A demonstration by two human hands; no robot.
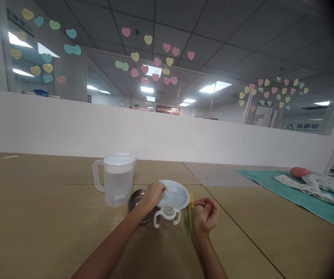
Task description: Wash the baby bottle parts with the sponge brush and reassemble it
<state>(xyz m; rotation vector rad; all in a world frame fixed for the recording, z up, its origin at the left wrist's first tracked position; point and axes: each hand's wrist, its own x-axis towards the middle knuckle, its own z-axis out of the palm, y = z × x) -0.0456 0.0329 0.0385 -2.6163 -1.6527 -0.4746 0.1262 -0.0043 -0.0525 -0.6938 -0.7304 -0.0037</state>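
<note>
My left hand (154, 195) reaches over the metal bowl (132, 201) to the near left side of the light-blue plate (175, 192). Its fingers are pinched together, with something small and whitish at their tips that I cannot make out. My right hand (207, 215) is to the right of the plate, fingers loosely bent and apart, seemingly holding nothing. Beside its fingertips lies a brush-like tool with a yellow head and a green handle (189, 223). Between my forearms stands an uncapped clear baby bottle with two white handles (167, 217).
A lidded translucent pitcher (119, 184) stands left of the bowl. On the right, a teal mat (260, 178) carries patterned cloth (329, 186) and an orange-pink rounded object (300, 172). A white wall (155, 133) rises behind the table; seams cross the tabletop.
</note>
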